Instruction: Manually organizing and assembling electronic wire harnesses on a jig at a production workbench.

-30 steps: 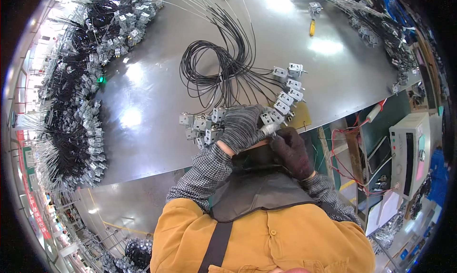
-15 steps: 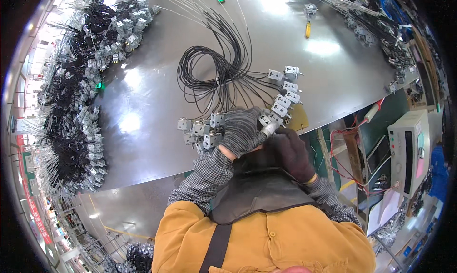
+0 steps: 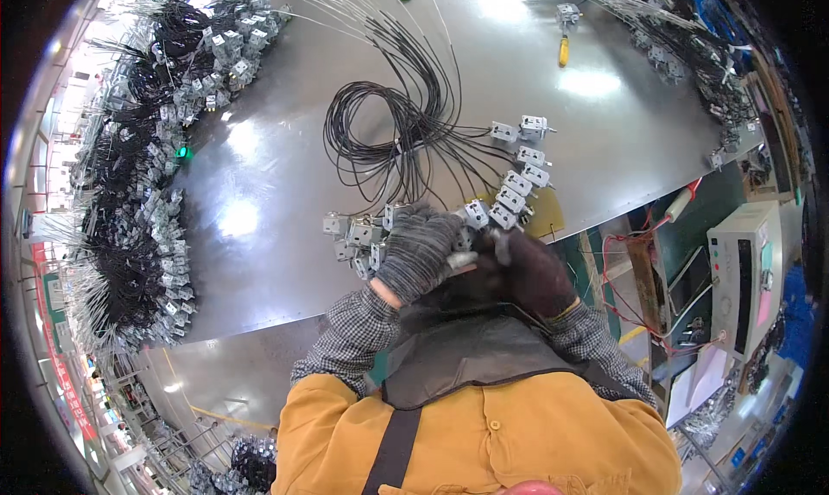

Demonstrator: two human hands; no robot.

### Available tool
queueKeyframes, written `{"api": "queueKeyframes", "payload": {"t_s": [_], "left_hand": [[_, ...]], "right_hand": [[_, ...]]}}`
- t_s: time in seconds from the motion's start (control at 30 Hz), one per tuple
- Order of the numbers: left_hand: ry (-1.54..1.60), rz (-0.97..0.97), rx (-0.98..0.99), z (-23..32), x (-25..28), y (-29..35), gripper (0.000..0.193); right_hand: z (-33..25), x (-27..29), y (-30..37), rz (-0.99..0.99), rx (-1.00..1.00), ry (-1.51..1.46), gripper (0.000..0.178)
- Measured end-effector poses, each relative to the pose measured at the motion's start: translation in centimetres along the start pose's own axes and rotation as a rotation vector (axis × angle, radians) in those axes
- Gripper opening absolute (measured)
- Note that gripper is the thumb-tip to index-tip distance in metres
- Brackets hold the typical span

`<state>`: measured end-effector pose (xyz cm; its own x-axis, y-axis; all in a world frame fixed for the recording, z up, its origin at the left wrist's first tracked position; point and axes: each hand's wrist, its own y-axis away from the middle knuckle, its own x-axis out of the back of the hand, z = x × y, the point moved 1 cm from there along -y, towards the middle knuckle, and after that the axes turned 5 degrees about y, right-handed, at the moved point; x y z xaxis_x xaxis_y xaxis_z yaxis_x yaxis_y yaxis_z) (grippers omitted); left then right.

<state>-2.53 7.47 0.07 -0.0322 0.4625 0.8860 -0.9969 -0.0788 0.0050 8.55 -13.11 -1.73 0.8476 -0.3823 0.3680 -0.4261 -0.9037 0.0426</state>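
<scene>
My left hand (image 3: 421, 249), in a grey striped glove, is closed around a small grey metal housing (image 3: 465, 239) near the table's front edge. Its thumb, with a pale covering, presses in from below. My right hand (image 3: 535, 275), in a dark maroon glove, is close on the right, its fingers curled and smeared by motion; whether anything is in them is hidden. A coiled bundle of black cables (image 3: 399, 141) lies beyond my hands. Cables run from it to a curved row of metal housings (image 3: 516, 184) on the right and a cluster of housings (image 3: 363, 233) left of my left hand.
Heaps of similar cabled housings (image 3: 168, 227) line the table's (image 3: 285, 193) left side, with more at the far right. A yellow-handled tool (image 3: 564, 50) lies at the far right. A pale machine box (image 3: 744, 279) with red wires stands beyond the table's right edge.
My left hand has turned slightly and shifted lower, with its thumb now across the housing. My right hand has come up close to it, its fingers moving.
</scene>
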Motion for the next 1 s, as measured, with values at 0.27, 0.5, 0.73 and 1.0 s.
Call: {"api": "queueKeyframes", "payload": {"t_s": [0.27,0.5,0.73,1.0], "left_hand": [[0.123,0.168,-0.072,0.1,0.0,-2.7,0.046],[0.034,0.038,-0.018,0.8,0.7,-3.2,0.046],[0.138,0.065,0.031,1.8,1.2,-3.4,0.049],[0.071,0.049,0.043,0.8,-0.2,-3.1,0.049]], "right_hand": [[1.7,2.3,-2.5,0.354,-0.136,-0.663,0.041],[-0.6,2.1,0.8,0.261,-0.162,-0.105,0.023],[-0.5,0.2,0.1,0.335,0.121,0.297,0.021],[-0.8,0.2,1.3,0.347,-0.091,0.038,0.022]]}}
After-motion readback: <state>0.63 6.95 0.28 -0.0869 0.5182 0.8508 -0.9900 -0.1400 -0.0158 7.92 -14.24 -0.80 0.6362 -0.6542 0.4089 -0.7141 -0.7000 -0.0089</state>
